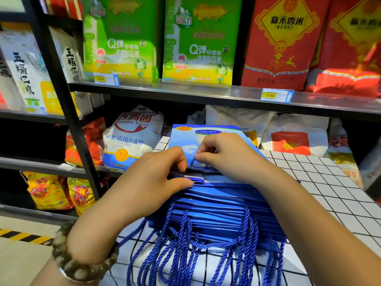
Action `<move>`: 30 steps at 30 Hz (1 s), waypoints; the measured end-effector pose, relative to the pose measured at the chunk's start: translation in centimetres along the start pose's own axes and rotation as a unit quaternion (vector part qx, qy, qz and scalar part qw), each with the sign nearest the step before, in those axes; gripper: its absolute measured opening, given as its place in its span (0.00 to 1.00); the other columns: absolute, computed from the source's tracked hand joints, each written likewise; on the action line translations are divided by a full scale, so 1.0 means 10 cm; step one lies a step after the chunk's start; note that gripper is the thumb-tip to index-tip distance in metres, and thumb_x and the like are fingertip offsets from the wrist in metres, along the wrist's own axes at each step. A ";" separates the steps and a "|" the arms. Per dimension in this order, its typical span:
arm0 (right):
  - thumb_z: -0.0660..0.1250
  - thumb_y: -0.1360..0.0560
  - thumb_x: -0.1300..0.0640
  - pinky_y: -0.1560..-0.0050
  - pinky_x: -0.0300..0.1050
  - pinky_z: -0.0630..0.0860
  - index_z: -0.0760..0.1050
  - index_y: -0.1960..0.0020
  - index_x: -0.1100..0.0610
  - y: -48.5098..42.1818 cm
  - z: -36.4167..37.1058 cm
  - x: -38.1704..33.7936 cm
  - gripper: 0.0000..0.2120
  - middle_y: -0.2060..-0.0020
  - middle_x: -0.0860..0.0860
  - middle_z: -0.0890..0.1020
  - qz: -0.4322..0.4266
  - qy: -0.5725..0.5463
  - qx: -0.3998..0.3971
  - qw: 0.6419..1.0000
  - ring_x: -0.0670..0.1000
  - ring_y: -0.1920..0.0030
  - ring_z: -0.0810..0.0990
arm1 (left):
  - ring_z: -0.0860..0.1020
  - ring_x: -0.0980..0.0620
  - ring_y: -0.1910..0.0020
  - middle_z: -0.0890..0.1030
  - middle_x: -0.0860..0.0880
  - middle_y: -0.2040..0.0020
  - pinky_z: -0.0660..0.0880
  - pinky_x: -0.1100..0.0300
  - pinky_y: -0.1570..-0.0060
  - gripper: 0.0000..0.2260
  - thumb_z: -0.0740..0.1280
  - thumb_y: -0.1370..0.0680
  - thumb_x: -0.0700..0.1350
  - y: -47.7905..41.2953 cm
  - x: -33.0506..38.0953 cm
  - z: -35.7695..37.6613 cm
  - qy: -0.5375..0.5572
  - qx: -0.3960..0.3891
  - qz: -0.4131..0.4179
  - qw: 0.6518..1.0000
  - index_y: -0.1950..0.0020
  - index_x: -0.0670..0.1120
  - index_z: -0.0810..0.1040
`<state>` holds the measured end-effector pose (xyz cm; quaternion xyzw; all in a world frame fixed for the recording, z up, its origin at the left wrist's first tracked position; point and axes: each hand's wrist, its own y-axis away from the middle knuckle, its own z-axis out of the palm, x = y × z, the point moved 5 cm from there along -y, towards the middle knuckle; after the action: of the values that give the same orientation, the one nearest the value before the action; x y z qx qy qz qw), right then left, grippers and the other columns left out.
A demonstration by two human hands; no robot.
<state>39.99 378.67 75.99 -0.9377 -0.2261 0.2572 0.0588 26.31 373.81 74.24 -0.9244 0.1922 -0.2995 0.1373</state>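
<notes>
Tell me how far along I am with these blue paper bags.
Early, seemingly. Done: none stands opened; the flat blue paper gift bags lie stacked on the white black-gridded tablecloth. In hand: left hand and right hand pinch the top bag at its near edge. Remaining: the stack beneath.

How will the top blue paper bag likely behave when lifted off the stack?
The top bag lies folded flat and glossy, so it probably lifts light and fairly stiff, and may slide on the stack. Its cord, pinched by the right hand, looks limp and will likely dangle. The left hand grips the stack's edge, which should steady it.
</notes>
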 end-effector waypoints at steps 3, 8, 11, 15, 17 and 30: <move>0.66 0.29 0.45 0.60 0.33 0.69 0.78 0.57 0.49 0.10 -0.07 -0.08 0.08 0.64 0.42 0.78 -0.028 -0.007 -0.016 0.999 0.39 0.64 0.73 | 0.77 0.57 0.59 0.81 0.56 0.60 0.73 0.55 0.54 0.10 0.69 0.31 0.54 -0.05 -0.05 -0.03 0.042 0.014 -0.001 0.999 0.58 0.53 0.70; 0.63 0.32 0.35 0.53 0.47 0.72 0.75 0.46 0.46 0.21 -0.07 -0.21 0.21 0.55 0.45 0.78 -0.036 0.132 -0.039 0.990 0.48 0.52 0.75 | 0.78 0.56 0.59 0.81 0.57 0.62 0.74 0.51 0.56 0.05 0.67 0.29 0.53 -0.12 0.01 -0.09 0.049 0.083 0.010 0.995 0.62 0.57 0.72; 0.60 0.26 0.41 0.59 0.47 0.68 0.73 0.46 0.49 0.22 -0.11 -0.32 0.15 0.52 0.49 0.80 -0.077 0.205 0.014 0.976 0.53 0.50 0.75 | 0.78 0.53 0.58 0.80 0.58 0.62 0.74 0.50 0.56 0.09 0.68 0.26 0.48 -0.15 0.05 -0.11 0.032 0.124 0.011 0.992 0.63 0.58 0.70; 0.57 0.25 0.52 0.62 0.47 0.64 0.68 0.44 0.51 0.23 -0.08 -0.40 0.11 0.50 0.53 0.79 -0.109 0.246 0.037 0.962 0.57 0.49 0.76 | 0.79 0.57 0.59 0.80 0.59 0.62 0.75 0.52 0.56 0.03 0.66 0.28 0.50 -0.19 0.06 -0.10 0.051 0.155 0.009 0.987 0.59 0.53 0.74; 0.56 0.23 0.54 0.64 0.47 0.63 0.67 0.43 0.52 0.21 -0.08 -0.41 0.10 0.51 0.54 0.78 -0.107 0.267 0.056 0.956 0.58 0.51 0.76 | 0.77 0.62 0.60 0.79 0.60 0.63 0.73 0.61 0.56 0.04 0.69 0.27 0.44 -0.21 0.06 -0.12 0.071 0.184 0.006 0.980 0.60 0.51 0.76; 0.61 0.28 0.64 0.66 0.35 0.66 0.74 0.52 0.59 0.06 -0.75 -0.50 0.06 0.68 0.45 0.74 -0.099 -0.121 0.407 0.900 0.41 0.69 0.71 | 0.69 0.63 0.35 0.70 0.59 0.32 0.68 0.59 0.35 0.37 0.71 0.34 0.56 -0.41 0.26 0.08 0.234 0.067 0.011 0.970 0.28 0.55 0.61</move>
<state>40.19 375.93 84.55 -0.7667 -0.1986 0.4313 0.4321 29.86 376.38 76.43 -0.8150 0.2088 -0.5184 0.1534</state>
